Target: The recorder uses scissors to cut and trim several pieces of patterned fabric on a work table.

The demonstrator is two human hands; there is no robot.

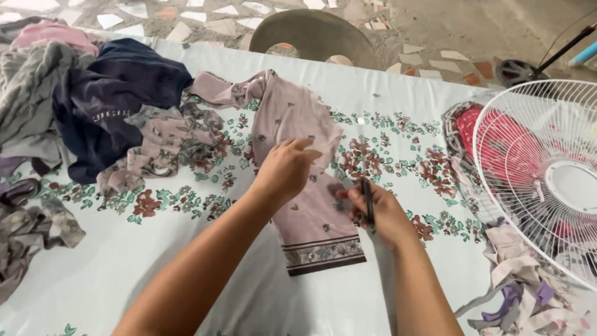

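Observation:
A long strip of mauve patterned cloth with a dark printed border at its near end lies on the floral tablecloth. My left hand hovers over the middle of the strip with its fingers bent and apart, holding nothing. My right hand rests on the strip's right edge and grips a thin dark tool, which may be scissors or a pen; I cannot tell which.
A pile of clothes, with a navy garment on top, fills the table's left side. A white standing fan stands at the right edge, cloth scraps below it. A round chair back sits beyond the table.

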